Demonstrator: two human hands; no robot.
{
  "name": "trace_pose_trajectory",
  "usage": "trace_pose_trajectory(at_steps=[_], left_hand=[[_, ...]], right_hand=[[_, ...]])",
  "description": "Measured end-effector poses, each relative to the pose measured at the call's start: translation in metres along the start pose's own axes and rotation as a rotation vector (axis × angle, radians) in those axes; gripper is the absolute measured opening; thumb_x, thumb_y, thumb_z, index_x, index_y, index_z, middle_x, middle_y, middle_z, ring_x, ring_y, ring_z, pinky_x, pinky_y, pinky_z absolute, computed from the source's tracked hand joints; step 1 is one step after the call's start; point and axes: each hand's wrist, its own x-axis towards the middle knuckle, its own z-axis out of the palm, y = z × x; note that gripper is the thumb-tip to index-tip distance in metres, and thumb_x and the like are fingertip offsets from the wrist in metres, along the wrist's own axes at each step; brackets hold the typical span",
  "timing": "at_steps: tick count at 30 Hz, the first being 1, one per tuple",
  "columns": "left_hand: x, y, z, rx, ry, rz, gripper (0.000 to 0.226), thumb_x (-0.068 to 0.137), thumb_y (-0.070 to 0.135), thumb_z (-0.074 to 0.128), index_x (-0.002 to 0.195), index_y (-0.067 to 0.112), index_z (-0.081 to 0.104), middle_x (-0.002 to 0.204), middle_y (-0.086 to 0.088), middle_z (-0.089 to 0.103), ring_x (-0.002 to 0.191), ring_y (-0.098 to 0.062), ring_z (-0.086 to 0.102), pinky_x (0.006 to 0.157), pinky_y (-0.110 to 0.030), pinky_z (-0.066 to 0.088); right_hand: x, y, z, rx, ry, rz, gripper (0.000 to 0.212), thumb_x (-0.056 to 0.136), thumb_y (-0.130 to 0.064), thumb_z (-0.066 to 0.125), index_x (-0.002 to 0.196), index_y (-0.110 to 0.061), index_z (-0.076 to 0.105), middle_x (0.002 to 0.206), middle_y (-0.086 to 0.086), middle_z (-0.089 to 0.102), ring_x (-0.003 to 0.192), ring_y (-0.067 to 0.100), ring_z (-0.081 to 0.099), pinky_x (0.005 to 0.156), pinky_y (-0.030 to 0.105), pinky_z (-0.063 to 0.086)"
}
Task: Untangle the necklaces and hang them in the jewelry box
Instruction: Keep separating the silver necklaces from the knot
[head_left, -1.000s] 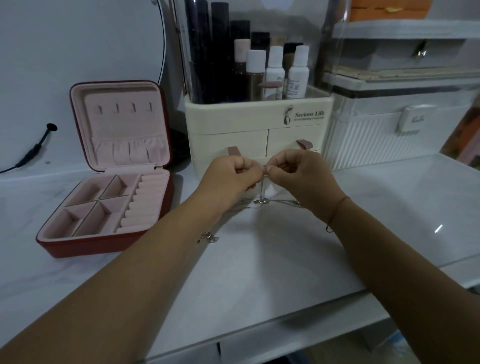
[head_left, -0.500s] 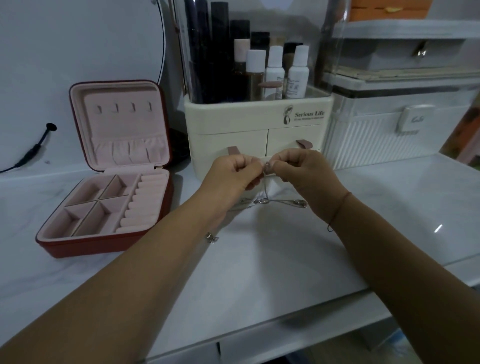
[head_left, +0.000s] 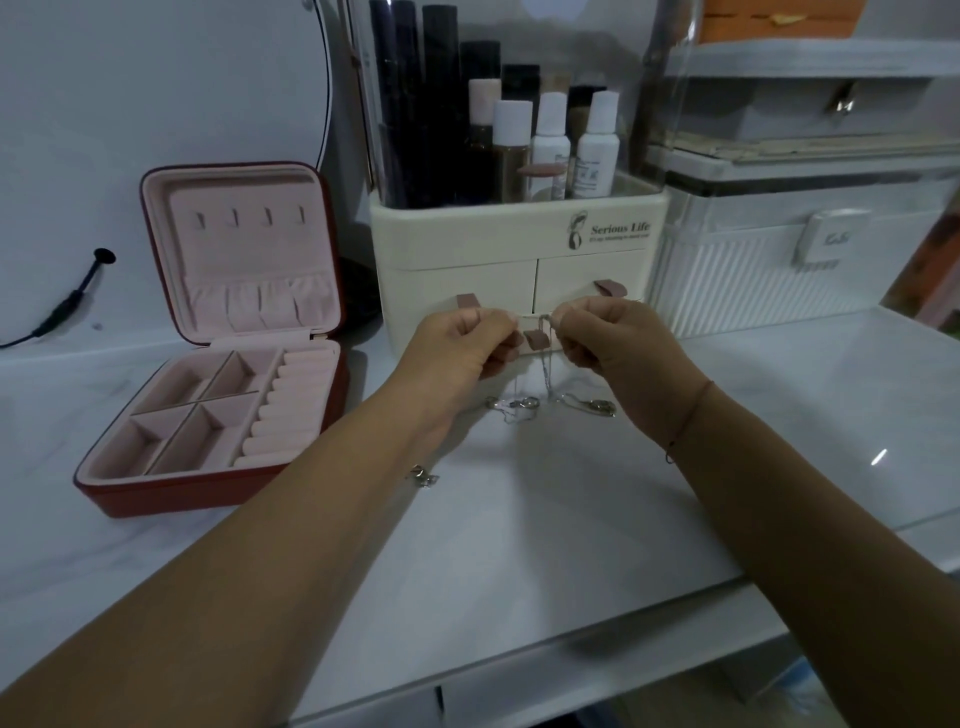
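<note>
As fingers pinch them, necklaces dangle beneath.

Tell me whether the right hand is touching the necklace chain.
Touching. Head view: the right hand pinches the necklace chain at its top, and the chain hangs down below.

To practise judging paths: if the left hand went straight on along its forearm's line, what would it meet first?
Probably the cream organizer, its drawer front just behind the left hand; depth is unclear, and the right hand lies close beside that line.
</note>
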Motion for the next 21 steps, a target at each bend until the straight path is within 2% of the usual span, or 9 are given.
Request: trace_pose_trajectory(at_steps=[2,5,7,9,10,13,16,19,21], left_hand=[[-0.0005,0.0011,-0.0006,0.009,-0.009,-0.004,0.029,0.09,0.01,0.056,0.064,0.011,0.069,0.068,-0.005,0.063,0.074,-0.02,0.052,0.077,-0.032,0.04],[-0.0053,0.0064,0.0005,-0.025,-0.043,-0.017,0.035,0.092,0.012,0.052,0.063,0.015,0.072,0.074,-0.003,0.068,0.082,-0.018,0.058,0.081,-0.031,0.042],[-0.0071,0.0081,0.0012,-0.025,-0.053,-0.004,0.026,0.095,0.013,0.049,0.079,0.014,0.07,0.079,0.0,0.071,0.083,-0.013,0.061,0.083,-0.029,0.044],[-0.0061,0.0057,0.0001,0.065,-0.07,0.031,0.019,0.097,0.014,0.048,0.099,0.013,0.067,0.084,0.004,0.07,0.083,-0.008,0.062,0.083,-0.023,0.046],[-0.005,0.0036,-0.0013,0.11,-0.081,0.053,0.019,0.097,0.014,0.049,0.103,0.014,0.067,0.086,0.004,0.069,0.083,-0.006,0.061,0.081,-0.021,0.046],[-0.0026,0.0001,-0.0044,0.146,-0.12,0.07,0.017,0.093,0.01,0.057,0.098,0.019,0.07,0.079,0.008,0.071,0.076,0.0,0.062,0.072,-0.014,0.046],[-0.0031,0.0013,-0.0051,0.082,-0.137,0.05,0.015,0.087,0.003,0.063,0.098,0.011,0.069,0.071,0.009,0.071,0.065,0.006,0.063,0.061,-0.007,0.043],[-0.0033,0.0009,-0.0056,0.063,-0.128,0.063,0.016,0.083,0.002,0.068,0.097,0.008,0.07,0.085,-0.003,0.074,0.076,-0.002,0.068,0.069,-0.01,0.048],[-0.004,0.0007,-0.0051,0.114,-0.088,0.107,0.012,0.082,0.002,0.07,0.092,0.009,0.071,0.084,-0.004,0.073,0.075,-0.001,0.067,0.07,-0.01,0.049]], right_hand=[[-0.0002,0.0003,0.0007,-0.024,-0.007,-0.004,0.05,0.089,-0.001,0.055,0.042,-0.021,0.059,0.046,-0.014,0.048,0.05,0.003,0.04,0.055,0.014,0.037],[-0.0003,-0.0001,0.0011,-0.016,-0.004,-0.013,0.044,0.087,-0.001,0.057,0.049,-0.022,0.061,0.049,-0.014,0.052,0.054,0.005,0.042,0.059,0.018,0.038],[-0.001,-0.0018,0.0011,-0.017,-0.008,-0.029,0.032,0.087,-0.001,0.058,0.06,-0.018,0.063,0.054,-0.015,0.056,0.057,0.006,0.044,0.061,0.018,0.04],[-0.002,-0.0029,0.0014,-0.023,-0.012,-0.041,0.022,0.086,0.0,0.059,0.068,-0.013,0.065,0.057,-0.013,0.059,0.058,0.004,0.047,0.062,0.016,0.043],[-0.0027,-0.0032,0.0021,-0.021,-0.014,-0.042,0.02,0.085,0.001,0.059,0.07,-0.011,0.066,0.057,-0.012,0.059,0.058,0.002,0.048,0.062,0.015,0.043],[-0.0033,-0.0039,0.0032,-0.024,-0.019,-0.043,0.018,0.085,0.003,0.059,0.073,-0.008,0.066,0.057,-0.011,0.062,0.056,-0.002,0.05,0.06,0.012,0.042],[-0.0025,-0.004,0.0026,-0.029,-0.015,-0.032,0.02,0.085,0.003,0.058,0.072,-0.011,0.066,0.057,-0.01,0.062,0.057,0.0,0.051,0.061,0.014,0.043],[-0.0014,-0.0026,0.0021,-0.042,-0.014,-0.024,0.02,0.085,0.0,0.059,0.072,-0.012,0.067,0.063,-0.001,0.062,0.062,0.008,0.053,0.066,0.022,0.046],[-0.0017,-0.003,0.003,-0.033,-0.025,-0.015,0.019,0.087,0.0,0.058,0.073,-0.01,0.067,0.064,0.003,0.063,0.064,0.01,0.056,0.068,0.022,0.047]])
